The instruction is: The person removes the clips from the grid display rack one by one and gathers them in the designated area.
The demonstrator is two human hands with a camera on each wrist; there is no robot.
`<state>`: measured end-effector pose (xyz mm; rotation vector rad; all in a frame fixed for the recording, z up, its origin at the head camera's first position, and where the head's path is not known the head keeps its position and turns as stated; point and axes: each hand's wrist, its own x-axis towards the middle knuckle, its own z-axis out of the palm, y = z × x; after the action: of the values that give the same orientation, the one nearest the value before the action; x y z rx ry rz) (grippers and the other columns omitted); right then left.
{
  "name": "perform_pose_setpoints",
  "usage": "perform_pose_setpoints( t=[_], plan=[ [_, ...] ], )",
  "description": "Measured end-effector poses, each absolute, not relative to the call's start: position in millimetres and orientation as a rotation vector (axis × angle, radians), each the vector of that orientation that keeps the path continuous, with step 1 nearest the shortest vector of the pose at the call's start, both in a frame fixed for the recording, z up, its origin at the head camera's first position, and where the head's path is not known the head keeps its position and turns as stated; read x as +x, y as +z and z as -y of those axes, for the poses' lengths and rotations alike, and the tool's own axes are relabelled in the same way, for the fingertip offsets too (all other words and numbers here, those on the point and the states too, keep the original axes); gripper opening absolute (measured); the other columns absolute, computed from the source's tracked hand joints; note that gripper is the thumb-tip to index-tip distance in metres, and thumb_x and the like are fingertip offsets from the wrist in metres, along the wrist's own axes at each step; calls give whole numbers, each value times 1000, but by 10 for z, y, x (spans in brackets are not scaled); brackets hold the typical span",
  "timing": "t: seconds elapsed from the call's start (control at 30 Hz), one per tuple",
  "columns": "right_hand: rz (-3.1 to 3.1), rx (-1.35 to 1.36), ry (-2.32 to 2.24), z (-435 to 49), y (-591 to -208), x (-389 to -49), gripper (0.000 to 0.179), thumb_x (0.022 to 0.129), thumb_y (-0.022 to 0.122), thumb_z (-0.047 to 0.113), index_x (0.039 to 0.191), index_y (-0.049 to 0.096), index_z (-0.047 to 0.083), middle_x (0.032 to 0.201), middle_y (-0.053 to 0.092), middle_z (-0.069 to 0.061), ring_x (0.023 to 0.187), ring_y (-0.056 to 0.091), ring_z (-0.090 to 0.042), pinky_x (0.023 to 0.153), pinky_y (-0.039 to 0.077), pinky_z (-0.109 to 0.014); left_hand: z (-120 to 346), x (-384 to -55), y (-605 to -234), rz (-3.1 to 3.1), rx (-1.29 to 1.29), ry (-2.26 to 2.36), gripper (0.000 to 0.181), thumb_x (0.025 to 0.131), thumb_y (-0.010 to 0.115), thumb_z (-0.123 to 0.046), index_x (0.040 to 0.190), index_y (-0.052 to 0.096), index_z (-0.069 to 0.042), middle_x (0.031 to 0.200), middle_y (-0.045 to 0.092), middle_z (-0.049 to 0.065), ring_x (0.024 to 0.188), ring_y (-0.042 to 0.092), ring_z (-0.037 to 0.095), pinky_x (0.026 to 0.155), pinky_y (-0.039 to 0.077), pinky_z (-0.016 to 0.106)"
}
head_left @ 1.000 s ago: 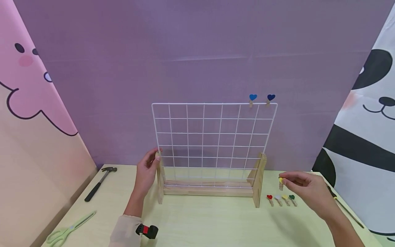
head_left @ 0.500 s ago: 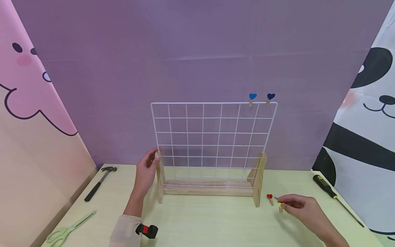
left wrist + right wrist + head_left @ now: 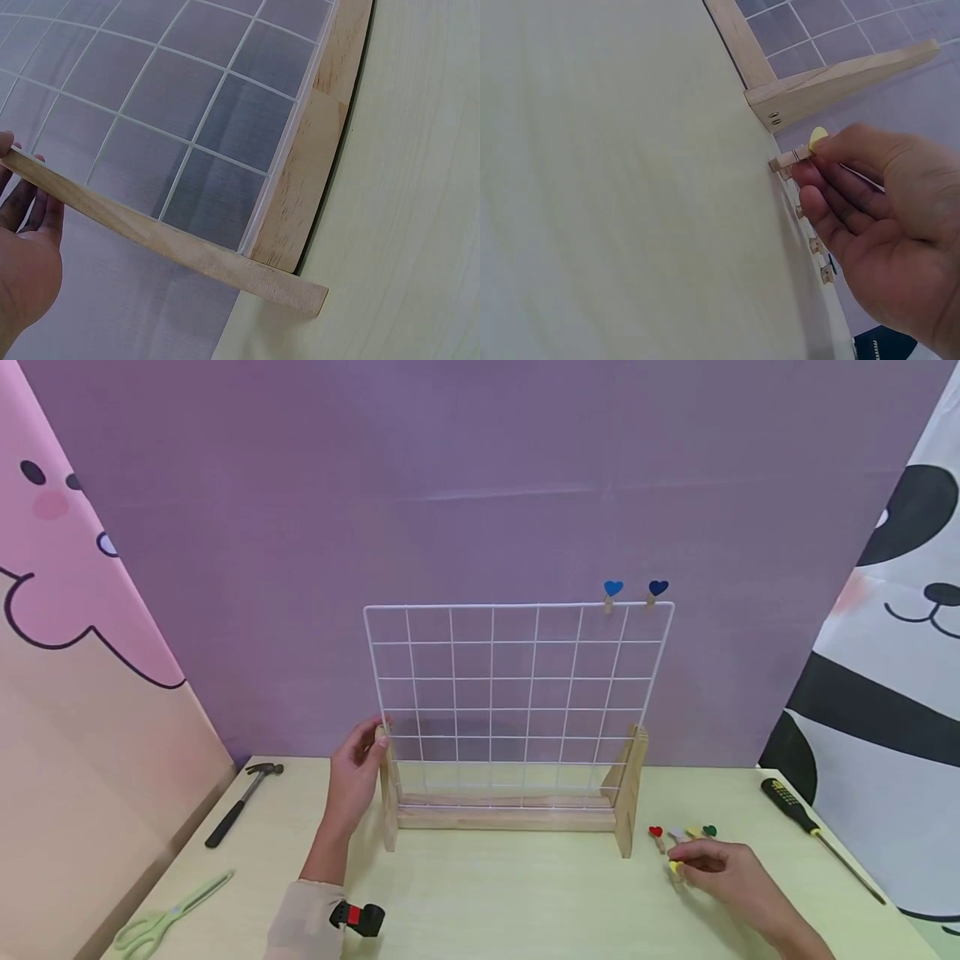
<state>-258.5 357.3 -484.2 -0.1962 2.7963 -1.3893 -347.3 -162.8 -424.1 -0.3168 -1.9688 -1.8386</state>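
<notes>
My left hand (image 3: 354,772) grips the top of the left upright of a wooden stand (image 3: 506,820); the left wrist view shows the thumb on one side and fingers (image 3: 52,217) on the other. The stand holds a white wire grid (image 3: 491,677). On its top bar, near the right end, are a light-blue heart clothespin (image 3: 612,589) and a dark-blue heart clothespin (image 3: 657,587). My right hand (image 3: 727,881) pinches a yellow heart clothespin (image 3: 819,139) between thumb and fingertips, low over the table. Behind it lie red (image 3: 656,832), white, yellow and green heart clothespins, partly hidden.
At the left of the table (image 3: 487,902) lie a hammer (image 3: 243,806) and light-green scissors (image 3: 172,914). A black-and-yellow screwdriver (image 3: 791,806) lies along the right edge. A purple backdrop (image 3: 480,485) stands behind the table.
My right hand, with the yellow heart clothespin, has come down and nearer, in front of the row of clothespins, and slightly left. The left hand keeps its hold on the stand.
</notes>
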Motion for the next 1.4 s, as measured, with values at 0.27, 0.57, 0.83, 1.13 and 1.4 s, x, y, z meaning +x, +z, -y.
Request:
perform_pose_setpoints(
  t=[0.27, 0.57, 0.83, 1.13, 1.4],
  plan=[
    [-2838, -68, -1255, -3530, -4875, -2580, 30, 90, 78, 11, 119, 74, 3, 114, 74, -11, 86, 62, 2, 75, 56, -17, 1631, -3469, -4233, 1991, -320, -1827, 37, 105, 60, -13, 141, 59, -7, 143, 63, 13, 124, 60, 8, 98, 49, 9],
    [-2906, -105, -1180, -3477, -4926, -2579, 25, 89, 78, 9, 114, 77, 5, 109, 77, -9, 83, 61, 4, 72, 55, -17, 1643, -3467, -4260, 1990, -323, -1831, 38, 105, 60, -14, 142, 58, -5, 144, 62, 14, 123, 59, 4, 99, 48, 8],
    [-2916, -94, -1128, -3491, -4903, -2561, 26, 90, 78, 12, 116, 77, 8, 109, 77, -6, 83, 61, 2, 73, 55, -16, 1635, -3482, -4266, 1986, -322, -1843, 37, 105, 59, -12, 141, 58, -5, 142, 63, 14, 129, 59, 22, 98, 49, 8],
    [-3089, -258, -1155, -3578, -4780, -2521, 18, 91, 77, 8, 109, 79, 8, 109, 78, -9, 86, 64, 11, 73, 57, -15, 1625, -3463, -4238, 1982, -318, -1843, 37, 105, 59, -12, 142, 58, -4, 143, 63, 16, 126, 60, 15, 98, 48, 9],
    [-3035, -391, -1447, -3627, -4195, -2541, 25, 99, 70, 14, 120, 73, 3, 106, 74, 25, 95, 68, 11, 76, 57, -12, 1628, -3469, -4228, 1974, -314, -1847, 37, 105, 59, -11, 142, 59, -6, 144, 62, 17, 124, 60, 11, 98, 49, 9]
  ],
)
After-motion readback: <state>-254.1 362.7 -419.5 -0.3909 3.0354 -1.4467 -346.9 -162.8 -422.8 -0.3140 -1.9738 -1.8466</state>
